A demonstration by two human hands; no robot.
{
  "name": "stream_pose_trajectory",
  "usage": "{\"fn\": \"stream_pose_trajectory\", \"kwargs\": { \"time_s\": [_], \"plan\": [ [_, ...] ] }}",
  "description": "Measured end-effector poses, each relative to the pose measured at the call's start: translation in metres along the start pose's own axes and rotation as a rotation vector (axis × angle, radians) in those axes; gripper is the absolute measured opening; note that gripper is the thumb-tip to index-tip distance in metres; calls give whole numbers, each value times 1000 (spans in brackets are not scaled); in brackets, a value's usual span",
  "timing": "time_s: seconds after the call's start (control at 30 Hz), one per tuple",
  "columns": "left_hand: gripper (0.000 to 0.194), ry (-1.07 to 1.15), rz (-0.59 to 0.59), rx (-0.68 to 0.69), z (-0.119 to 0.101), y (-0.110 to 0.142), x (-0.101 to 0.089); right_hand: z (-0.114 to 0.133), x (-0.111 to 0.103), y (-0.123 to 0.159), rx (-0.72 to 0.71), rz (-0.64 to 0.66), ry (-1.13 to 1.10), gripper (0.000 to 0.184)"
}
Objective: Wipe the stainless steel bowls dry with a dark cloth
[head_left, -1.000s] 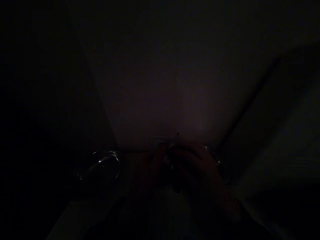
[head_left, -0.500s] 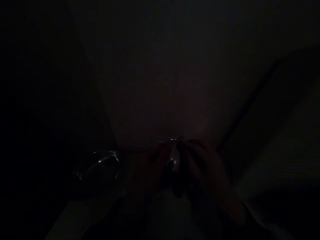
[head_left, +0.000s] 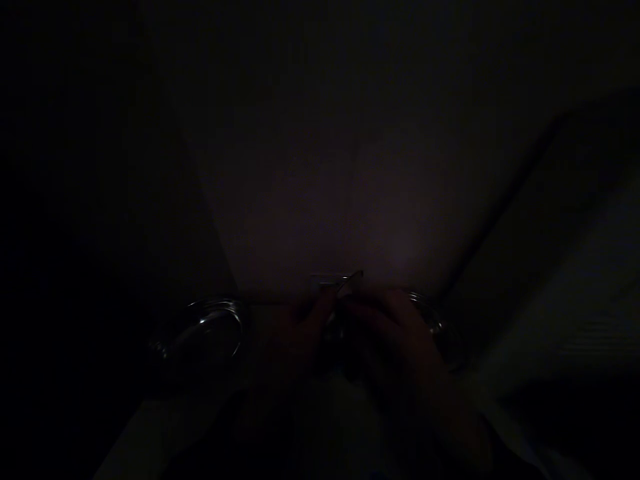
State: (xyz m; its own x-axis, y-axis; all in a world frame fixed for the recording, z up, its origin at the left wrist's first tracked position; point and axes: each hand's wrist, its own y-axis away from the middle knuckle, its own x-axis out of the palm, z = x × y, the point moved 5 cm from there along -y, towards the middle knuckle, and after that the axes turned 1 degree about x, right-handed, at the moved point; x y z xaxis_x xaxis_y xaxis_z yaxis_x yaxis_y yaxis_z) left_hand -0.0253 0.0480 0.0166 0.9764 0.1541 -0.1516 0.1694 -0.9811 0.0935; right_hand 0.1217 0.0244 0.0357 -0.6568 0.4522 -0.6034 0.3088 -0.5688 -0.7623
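The picture is very dark, and few outlines show. My left hand (head_left: 303, 327) is closed around a small dark, shiny, rounded thing (head_left: 334, 328), whose kind I cannot make out. From its top a thin, curved, glinting strip (head_left: 351, 283) sticks up between my hands. Close against its right side is my right hand (head_left: 400, 327), with its fingers bent and drawn together. Whatever lies in those fingers is hidden in shadow.
A clear glass bowl (head_left: 239, 327) stands left of my hands. Another shiny, glass-like rim (head_left: 435, 325) shows behind my right wrist. A flat, glinting clear edge (head_left: 327, 275) lies just beyond my fingers. A pale surface (head_left: 290, 200) spreads farther off.
My right hand has shifted left and slightly down, covering more of the shiny thing. The glass-like rim at the right now shows. The curved strip stands out more.
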Motion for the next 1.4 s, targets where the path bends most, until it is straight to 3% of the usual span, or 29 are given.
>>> {"fn": "stream_pose_trajectory", "kwargs": {
  "time_s": [0.07, 0.23, 0.4, 0.6, 0.77, 0.97, 1.13, 1.3, 1.4],
  "plan": [
    [29, -10, 14, 16, -3, 2, 0, -2, -1, -1, -2, -5, -22, 26],
    [28, 60, 30, -8, -3, 6, 2, -27, -4, -2, 256, -19, 2, 20],
    [30, -69, 20, 40, -2, 0, -3, -4, -2, -2, 18, 36, -57, 23],
    [33, -18, 83, -11, -1, 1, 3, -17, -2, -2, 209, -6, -24, 22],
    [33, -63, 72, 22, -2, -1, 2, -1, -1, -2, 17, 70, -78, 25],
    [28, -13, 48, 17, -4, 3, 4, -22, -1, -1, 251, 2, -26, 20],
    [29, -50, 34, 6, -1, 1, 0, -3, 1, -1, 21, 61, -89, 25],
    [31, -49, 35, 43, -1, 1, 0, -21, 0, -1, 231, 17, -46, 20],
    [32, -43, 13, 26, -1, 0, -1, -12, 0, -1, 122, 24, -41, 22]
  ]
}}
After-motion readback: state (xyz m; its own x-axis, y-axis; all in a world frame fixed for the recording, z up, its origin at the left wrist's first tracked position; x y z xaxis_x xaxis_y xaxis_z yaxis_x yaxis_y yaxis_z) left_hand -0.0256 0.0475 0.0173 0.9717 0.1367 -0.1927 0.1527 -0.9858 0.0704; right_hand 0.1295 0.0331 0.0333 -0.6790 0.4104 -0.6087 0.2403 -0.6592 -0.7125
